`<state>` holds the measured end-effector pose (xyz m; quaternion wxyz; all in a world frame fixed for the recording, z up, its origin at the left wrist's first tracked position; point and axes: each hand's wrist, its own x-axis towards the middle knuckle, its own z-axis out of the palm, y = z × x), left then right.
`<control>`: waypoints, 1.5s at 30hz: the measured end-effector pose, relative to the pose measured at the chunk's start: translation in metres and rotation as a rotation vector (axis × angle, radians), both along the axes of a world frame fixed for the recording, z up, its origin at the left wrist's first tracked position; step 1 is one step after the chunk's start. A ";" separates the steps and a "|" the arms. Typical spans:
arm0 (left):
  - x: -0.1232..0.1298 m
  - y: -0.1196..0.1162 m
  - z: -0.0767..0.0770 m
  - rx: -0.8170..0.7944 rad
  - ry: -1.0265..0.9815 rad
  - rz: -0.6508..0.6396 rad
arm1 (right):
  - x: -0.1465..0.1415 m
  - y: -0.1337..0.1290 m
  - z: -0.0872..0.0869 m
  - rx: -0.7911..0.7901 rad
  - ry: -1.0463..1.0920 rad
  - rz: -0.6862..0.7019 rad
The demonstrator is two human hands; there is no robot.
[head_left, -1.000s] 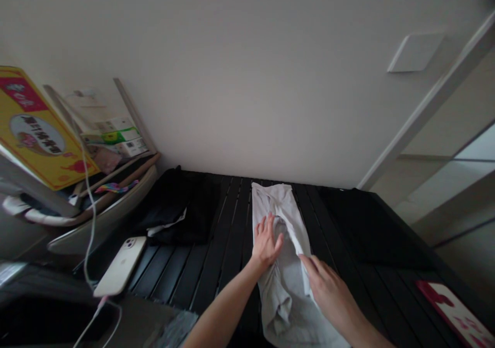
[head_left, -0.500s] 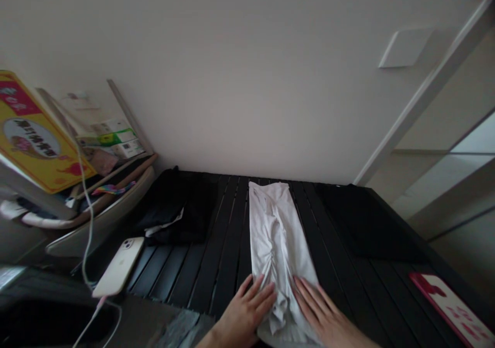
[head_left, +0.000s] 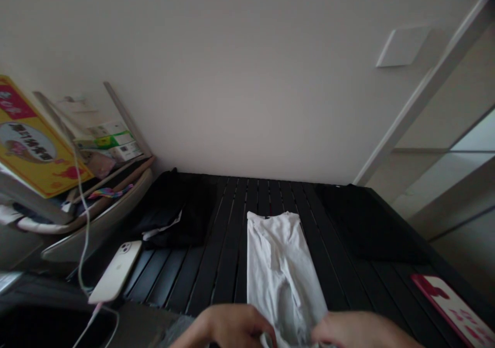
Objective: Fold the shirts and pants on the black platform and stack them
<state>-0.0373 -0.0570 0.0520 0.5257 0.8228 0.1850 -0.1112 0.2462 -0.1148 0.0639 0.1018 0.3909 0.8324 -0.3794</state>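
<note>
The pale garment [head_left: 280, 265] lies midway across the black counter [head_left: 222, 255], its near end clamped in the grip of the left hand [head_left: 234, 326] and right hand [head_left: 350, 330] at the counter's near side.

Here are both hands at the near end of the pale garment [head_left: 286, 265], the left hand [head_left: 234, 327] and right hand [head_left: 350, 330] curled in on its bunched edge, partly cut off by the bottom of the view! It stretches long and creased across the black slatted worktop [head_left: 212, 276]. A folded black bundle [head_left: 170, 216] sits to the left, a flat black cloth [head_left: 371, 227] to the right, and a pale phone [head_left: 116, 273] lies there, cable [head_left: 84, 229] plugged in!
</note>
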 end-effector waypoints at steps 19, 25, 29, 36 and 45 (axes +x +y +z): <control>0.081 0.089 -0.070 0.925 0.042 0.785 | -0.031 0.127 -0.111 0.829 -0.111 -0.608; 0.079 0.084 -0.087 0.950 0.086 0.819 | -0.025 0.131 -0.129 0.784 -0.044 -0.618; 0.076 0.081 -0.087 0.987 0.088 0.903 | -0.019 0.124 -0.121 0.839 0.045 -0.714; 0.066 0.071 -0.094 1.021 0.172 1.288 | -0.017 0.091 -0.099 0.695 -0.470 -1.222; 0.085 0.048 -0.061 0.696 0.229 1.284 | -0.012 0.090 -0.090 0.591 -0.388 -1.145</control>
